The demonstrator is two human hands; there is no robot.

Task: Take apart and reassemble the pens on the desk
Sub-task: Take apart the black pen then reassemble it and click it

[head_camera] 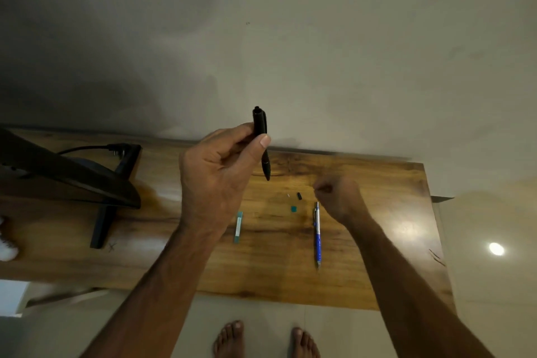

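Note:
My left hand (216, 171) is raised above the wooden desk (203, 264) and grips a black pen (262, 139) between thumb and fingers, upright, tip pointing down. My right hand (337, 197) hovers low over the desk with fingers curled; whether it pinches anything small is not visible. Just below that hand a blue and silver pen (317, 234) lies lengthwise. A small black pen part (299, 195), a tiny white piece (288, 195), a small teal piece (293, 209) and a teal tube (238, 227) lie on the desk between my hands.
A dark monitor with its stand (101, 212) and a cable (87, 149) fills the desk's left side. The wall runs along the far edge. My bare feet (266, 340) stand on the tiled floor in front of the desk.

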